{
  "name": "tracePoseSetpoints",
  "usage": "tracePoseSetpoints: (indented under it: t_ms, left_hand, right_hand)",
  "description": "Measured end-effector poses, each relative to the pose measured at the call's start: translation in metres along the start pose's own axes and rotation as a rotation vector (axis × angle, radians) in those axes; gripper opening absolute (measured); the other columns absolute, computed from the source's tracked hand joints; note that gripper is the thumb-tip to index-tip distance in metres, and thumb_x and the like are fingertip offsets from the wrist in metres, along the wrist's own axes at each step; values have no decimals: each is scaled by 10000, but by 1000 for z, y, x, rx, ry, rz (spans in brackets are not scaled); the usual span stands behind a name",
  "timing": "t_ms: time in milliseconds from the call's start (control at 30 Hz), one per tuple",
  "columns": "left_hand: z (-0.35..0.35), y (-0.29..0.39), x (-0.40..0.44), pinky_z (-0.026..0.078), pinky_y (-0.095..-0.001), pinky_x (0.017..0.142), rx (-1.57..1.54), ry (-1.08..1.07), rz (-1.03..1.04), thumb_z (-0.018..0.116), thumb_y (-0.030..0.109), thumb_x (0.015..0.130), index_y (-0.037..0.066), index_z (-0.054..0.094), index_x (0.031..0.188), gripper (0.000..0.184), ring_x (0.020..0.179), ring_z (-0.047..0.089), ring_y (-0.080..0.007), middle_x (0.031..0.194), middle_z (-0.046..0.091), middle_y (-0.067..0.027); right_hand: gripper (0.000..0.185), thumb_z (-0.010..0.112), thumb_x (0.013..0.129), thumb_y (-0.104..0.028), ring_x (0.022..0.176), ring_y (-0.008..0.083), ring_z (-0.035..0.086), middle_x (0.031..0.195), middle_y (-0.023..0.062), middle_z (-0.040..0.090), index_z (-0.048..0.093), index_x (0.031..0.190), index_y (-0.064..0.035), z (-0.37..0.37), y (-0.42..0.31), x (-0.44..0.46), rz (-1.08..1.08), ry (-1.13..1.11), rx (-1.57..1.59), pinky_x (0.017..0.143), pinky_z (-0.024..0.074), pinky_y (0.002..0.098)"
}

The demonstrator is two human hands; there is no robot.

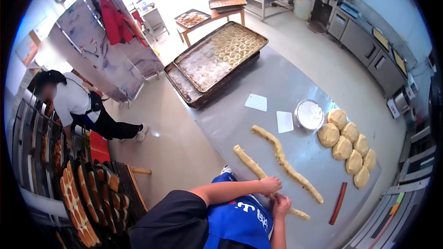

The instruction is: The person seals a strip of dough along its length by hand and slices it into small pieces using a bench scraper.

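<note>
A long dough rope (249,162) lies slantwise on the steel table in front of me. My left hand (271,185) is closed over its middle, with the fingers curled down onto it. Just nearer to me, my right hand (280,205) pinches the same rope, and its short end sticks out past the fingers. The hands partly hide the dough between them. Beyond them lies a second, longer dough rope (282,159), slightly wavy and untouched by either hand.
Two white scrapers (256,102) lie near a bowl of white flour (309,115). Several dough balls (342,148) and a reddish-brown stick (338,204) are at the right. Stacked trays (194,71) hold small dough pieces. A co-worker (83,101) bends at a rack on the left.
</note>
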State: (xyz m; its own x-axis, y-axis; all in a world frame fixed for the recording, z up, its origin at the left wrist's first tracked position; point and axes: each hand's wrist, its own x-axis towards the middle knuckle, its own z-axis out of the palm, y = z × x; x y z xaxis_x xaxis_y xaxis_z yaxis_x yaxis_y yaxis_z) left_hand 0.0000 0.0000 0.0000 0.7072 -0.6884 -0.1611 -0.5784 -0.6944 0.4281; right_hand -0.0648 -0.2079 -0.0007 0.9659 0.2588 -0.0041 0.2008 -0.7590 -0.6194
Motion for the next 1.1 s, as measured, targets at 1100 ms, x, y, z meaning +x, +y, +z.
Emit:
tracePoseSetpoints:
  t_ms: [1100]
  left_hand:
    - [-28,-45,-46,533,-417,982,-79,110,15,881,378,737,54,722,1063,487,1115,634,-314,1104,694,-104]
  right_hand:
    - [331,835,838,-265,986,332,691,1001,138,776,822,1105,-70,12,-51,40,-157,-1,80,903,555,441]
